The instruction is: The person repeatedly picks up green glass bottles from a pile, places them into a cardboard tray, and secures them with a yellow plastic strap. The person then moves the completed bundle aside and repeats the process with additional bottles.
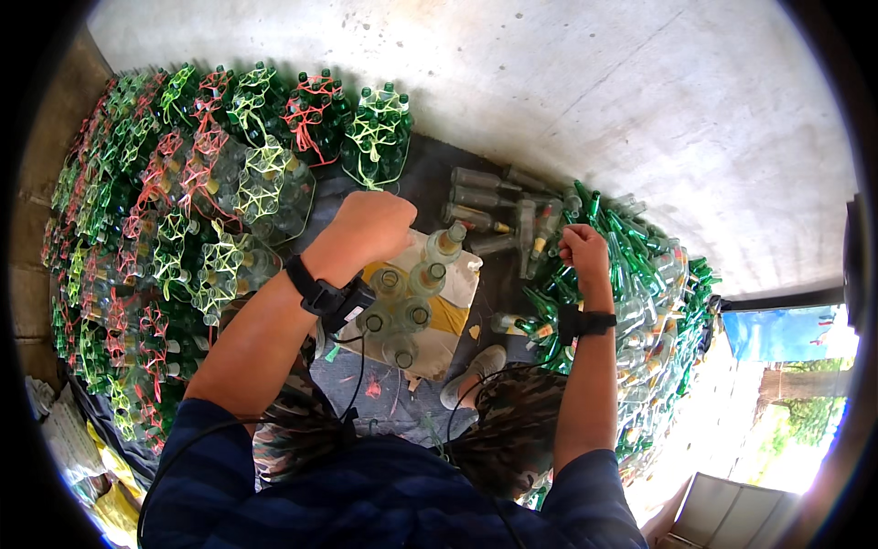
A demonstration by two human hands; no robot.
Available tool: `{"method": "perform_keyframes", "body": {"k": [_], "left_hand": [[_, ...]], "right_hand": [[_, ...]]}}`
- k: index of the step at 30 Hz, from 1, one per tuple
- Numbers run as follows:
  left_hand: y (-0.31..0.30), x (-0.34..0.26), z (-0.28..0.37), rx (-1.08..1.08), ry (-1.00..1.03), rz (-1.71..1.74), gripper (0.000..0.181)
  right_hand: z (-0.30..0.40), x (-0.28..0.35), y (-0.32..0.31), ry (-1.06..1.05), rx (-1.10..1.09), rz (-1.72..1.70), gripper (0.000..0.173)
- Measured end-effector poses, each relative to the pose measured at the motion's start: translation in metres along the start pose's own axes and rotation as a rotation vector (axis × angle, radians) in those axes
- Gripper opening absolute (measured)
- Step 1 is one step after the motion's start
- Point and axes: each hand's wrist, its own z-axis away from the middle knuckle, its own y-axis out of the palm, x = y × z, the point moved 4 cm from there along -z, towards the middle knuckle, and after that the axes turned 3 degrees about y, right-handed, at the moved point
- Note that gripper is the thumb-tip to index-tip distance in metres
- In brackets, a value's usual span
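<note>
Several clear glass bottles (416, 314) stand upright, close together, on a flattened cardboard piece (439, 343) on the floor between my feet. My left hand (377, 223) is curled above the cardboard's upper left corner, just beyond the standing bottles; its fingers are turned away, so whether it holds anything is hidden. My right hand (584, 250) has its fingers bent together, beside the loose green glass bottles (624, 254); no bottle shows in it, and whether it grips something thin I cannot tell. More clear bottles (477, 197) lie on their sides between the hands, towards the wall.
Bundles of bottles (267, 185) tied with red and yellow-green cord fill the left side. A bundle of green bottles (377, 134) stands near the concrete wall (514, 75). A large heap of loose bottles rises at the right. Cord scraps (372, 386) lie on the dark floor.
</note>
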Motion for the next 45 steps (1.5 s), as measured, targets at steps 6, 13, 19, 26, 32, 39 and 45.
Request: {"method": "perform_keyframes", "body": {"k": [6,13,19,26,32,39,45], "left_hand": [[0.003,0.003,-0.001,-0.051,0.002,-0.002,0.025],[0.001,0.009,0.009,-0.059,-0.055,0.002,0.028],[-0.004,0.016,0.011,-0.051,-0.124,-0.028,0.029],[-0.007,0.016,0.002,-0.035,-0.185,-0.027,0.03],[-0.008,0.006,-0.009,-0.002,-0.206,-0.004,0.03],[-0.006,0.002,-0.019,0.052,-0.216,-0.014,0.032],[-0.005,0.002,-0.027,0.082,-0.206,-0.03,0.035]], "right_hand": [[-0.051,-0.026,0.035,0.106,0.202,-0.148,0.017],[-0.125,-0.107,0.079,0.193,0.337,-0.074,0.013],[-0.184,-0.183,0.111,0.121,0.298,0.081,0.018],[-0.235,-0.225,0.142,-0.202,0.173,0.555,0.033],[-0.25,-0.248,0.152,-0.254,0.103,0.696,0.052],[-0.251,-0.247,0.18,-0.287,0.141,0.91,0.056],[-0.26,-0.26,0.198,-0.32,0.055,0.954,0.056]]}}
